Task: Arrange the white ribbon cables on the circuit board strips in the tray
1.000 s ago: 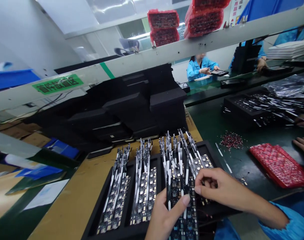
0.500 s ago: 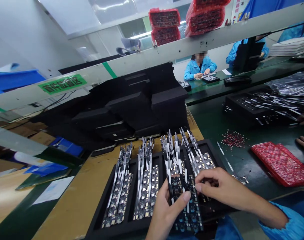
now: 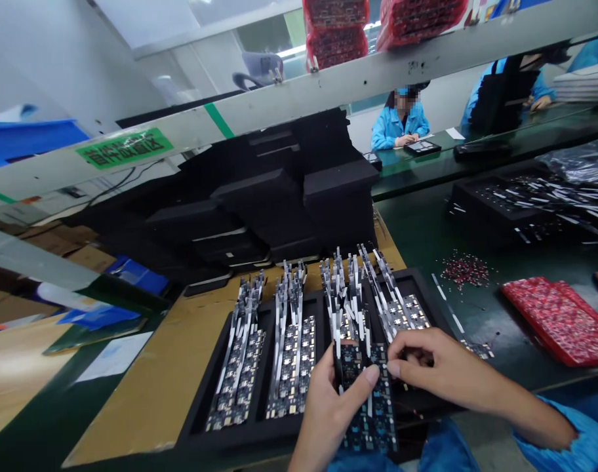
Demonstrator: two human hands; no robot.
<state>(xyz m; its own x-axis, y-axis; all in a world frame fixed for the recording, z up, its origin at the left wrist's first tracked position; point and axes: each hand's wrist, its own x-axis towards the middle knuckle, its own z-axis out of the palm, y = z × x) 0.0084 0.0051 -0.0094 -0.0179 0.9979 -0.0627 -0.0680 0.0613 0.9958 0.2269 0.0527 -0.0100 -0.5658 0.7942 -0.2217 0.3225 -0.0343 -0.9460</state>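
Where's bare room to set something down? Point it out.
Bare: the brown cardboard between the white paper and the black tray; the green tabletop between the black stack and the red bits. Crowded: the tray, with circuit boards and strips, left hand and right hand at its near side.

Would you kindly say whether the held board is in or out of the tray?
Out: the left hand holds the circuit board across the near edge of the black tray.

Your right hand (image 3: pixel 439 367) can pass rightward over the bench (image 3: pixel 476 318), toward the red pack (image 3: pixel 557 321). Upright strips (image 3: pixel 339 282) block your way ahead.
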